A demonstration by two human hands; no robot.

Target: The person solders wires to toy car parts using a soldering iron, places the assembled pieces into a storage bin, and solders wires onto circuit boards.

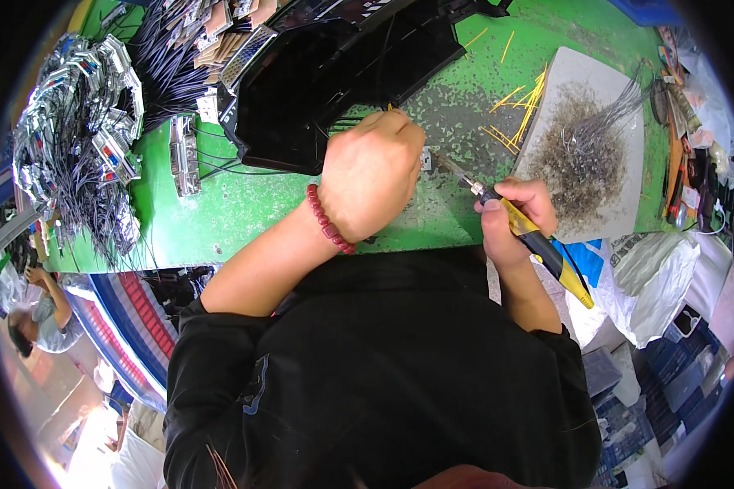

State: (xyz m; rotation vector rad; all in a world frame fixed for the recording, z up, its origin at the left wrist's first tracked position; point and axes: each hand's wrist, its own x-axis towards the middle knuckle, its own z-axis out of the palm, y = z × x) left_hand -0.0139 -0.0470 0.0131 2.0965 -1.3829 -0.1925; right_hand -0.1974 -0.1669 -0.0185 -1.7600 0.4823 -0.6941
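Observation:
My left hand [373, 163], a red bead bracelet at its wrist, is closed over the green bench, its back hiding most of what its fingers hold. A small pale metal-looking piece [426, 159] shows at the edge of that hand, and dark thin wires run in toward it from the left. In my right hand [517, 220] is a yellow-and-black soldering iron [538, 244], gripped like a pen. Its metal tip [448, 166] points up and left, close to the small piece; whether they touch I cannot tell.
A large black plastic housing [334, 73] lies beyond my left hand. Bundled black cables with metal connectors [114, 147] fill the left. Thin yellow tubes [532, 102] lie beside a grey board [632, 191] bearing dark debris and fine wires. Tools [678, 187] line the right edge.

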